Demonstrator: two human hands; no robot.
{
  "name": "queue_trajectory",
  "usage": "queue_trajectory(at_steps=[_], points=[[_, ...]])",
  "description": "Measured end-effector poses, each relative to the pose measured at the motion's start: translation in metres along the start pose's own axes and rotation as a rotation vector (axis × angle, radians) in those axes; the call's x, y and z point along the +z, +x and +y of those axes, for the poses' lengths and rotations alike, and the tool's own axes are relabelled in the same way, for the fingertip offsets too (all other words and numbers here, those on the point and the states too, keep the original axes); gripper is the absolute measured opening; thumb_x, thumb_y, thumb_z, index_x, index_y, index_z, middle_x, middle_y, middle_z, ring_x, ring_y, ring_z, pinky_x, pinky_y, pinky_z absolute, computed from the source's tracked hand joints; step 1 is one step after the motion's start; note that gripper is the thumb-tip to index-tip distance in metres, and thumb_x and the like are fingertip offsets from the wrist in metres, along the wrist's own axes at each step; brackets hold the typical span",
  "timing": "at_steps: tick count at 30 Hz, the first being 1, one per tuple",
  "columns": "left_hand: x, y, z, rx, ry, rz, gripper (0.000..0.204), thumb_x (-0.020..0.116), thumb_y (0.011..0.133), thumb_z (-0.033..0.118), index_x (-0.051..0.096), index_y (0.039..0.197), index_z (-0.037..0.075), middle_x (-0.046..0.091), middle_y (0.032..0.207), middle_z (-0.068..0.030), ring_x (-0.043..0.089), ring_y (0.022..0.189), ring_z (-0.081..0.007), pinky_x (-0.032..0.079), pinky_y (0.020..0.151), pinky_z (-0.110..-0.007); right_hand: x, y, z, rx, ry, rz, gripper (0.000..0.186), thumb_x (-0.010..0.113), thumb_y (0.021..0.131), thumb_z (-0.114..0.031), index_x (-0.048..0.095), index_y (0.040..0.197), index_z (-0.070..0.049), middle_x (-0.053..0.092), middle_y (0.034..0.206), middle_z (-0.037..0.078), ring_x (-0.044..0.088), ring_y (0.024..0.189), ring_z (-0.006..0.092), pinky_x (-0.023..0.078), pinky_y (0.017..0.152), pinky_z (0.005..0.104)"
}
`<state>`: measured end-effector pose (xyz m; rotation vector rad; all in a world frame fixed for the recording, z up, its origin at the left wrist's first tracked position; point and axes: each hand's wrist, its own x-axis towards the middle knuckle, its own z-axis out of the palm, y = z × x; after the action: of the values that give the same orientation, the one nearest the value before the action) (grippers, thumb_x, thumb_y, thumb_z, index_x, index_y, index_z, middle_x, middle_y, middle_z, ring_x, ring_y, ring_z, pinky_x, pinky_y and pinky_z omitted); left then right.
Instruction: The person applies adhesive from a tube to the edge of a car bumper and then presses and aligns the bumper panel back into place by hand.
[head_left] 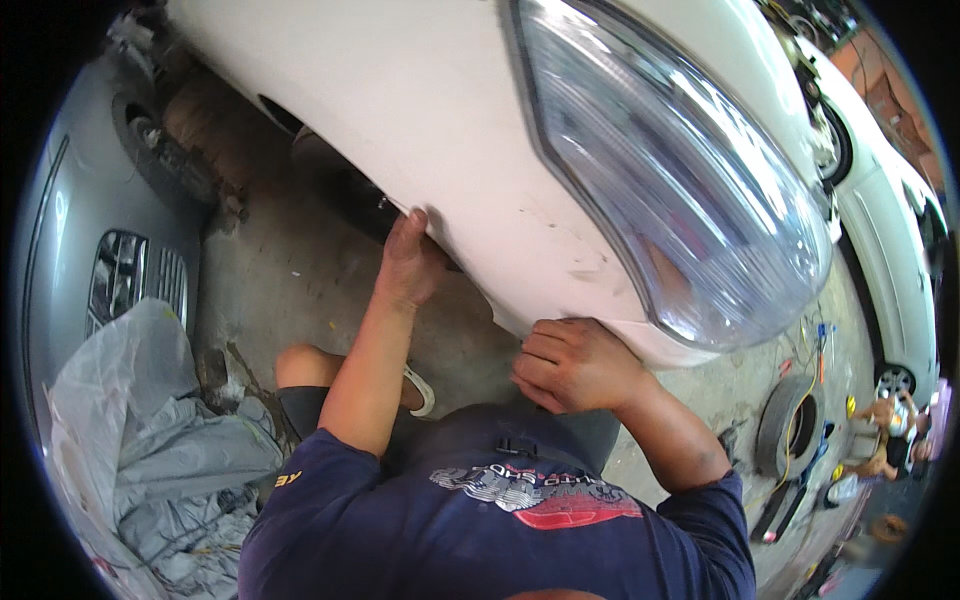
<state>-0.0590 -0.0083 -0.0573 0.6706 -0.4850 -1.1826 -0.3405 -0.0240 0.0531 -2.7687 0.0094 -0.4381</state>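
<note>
White bumper cover: on the car's corner right in front of the crouching person, running along the headlamp with a dark seam between them; its lower edge is at both hands.
Left hand: thumb against the cover's edge, the other fingers tucked behind – it looks to be holding the panel there.
Right hand: curled narrow at the lower corner; whether anything is pinched inside, I can't tell.
Progress: cover and headlamp both sit on the car, so I'd call the fitting well along, or barely disturbed (from here the two look alike); dark scuffs mark the paint, uncleaned, and the handwork at the lower edge seems unfinished.
Underside: fasteners and the panel's back are out of sight; a dark round shape beneath is too shadowy to name.
Around: a grey car and crumpled plastic sheeting on the left; a loose tyre on the right.
Far rim: a white car and another person, bent by the lens – details lost.
</note>
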Motion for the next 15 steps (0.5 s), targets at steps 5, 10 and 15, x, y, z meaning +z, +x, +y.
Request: queue_trajectory(at_steps=[5,10,15], points=[[0.007,-0.024,-0.016,0.12,0.397,0.019,0.123,0.104,0.074,0.024,0.031,0.17,0.003,0.049,0.164,-0.0165,0.05,0.152,-0.0336,0.042,0.128,-0.048,-0.005,-0.016,-0.009,0.029,0.072,0.068,0.022,0.081,0.082,-0.015,0.059,0.081,-0.012,0.058,0.081,0.004,0.067,0.078,0.0269,0.057,0.065,0.0433],[0.034,-0.074,-0.027,0.496,1.047,0.365,0.113,0.101,0.079,0.021,0.034,0.169,0.007,0.052,0.157,-0.0196,0.058,0.138,-0.0334,0.052,0.111,-0.047,-0.013,-0.048,-0.036,0.024,0.104,0.205,0.02,0.086,0.084,-0.014,0.066,0.084,-0.011,0.057,0.077,0.003,0.064,0.07,0.0241,0.053,0.058,0.0393],[0.094,-0.125,-0.005,0.546,1.312,-0.263,0.045,0.097,0.086,0.019,0.073,0.121,0.006,0.076,0.107,-0.014,0.074,0.094,-0.0277,0.057,0.082,-0.041,-0.037,-0.072,-0.045,0.072,0.077,0.362,0.022,0.089,0.081,-0.013,0.067,0.081,-0.011,0.058,0.076,0.002,0.062,0.064,0.0223,0.05,0.053,0.0378]])
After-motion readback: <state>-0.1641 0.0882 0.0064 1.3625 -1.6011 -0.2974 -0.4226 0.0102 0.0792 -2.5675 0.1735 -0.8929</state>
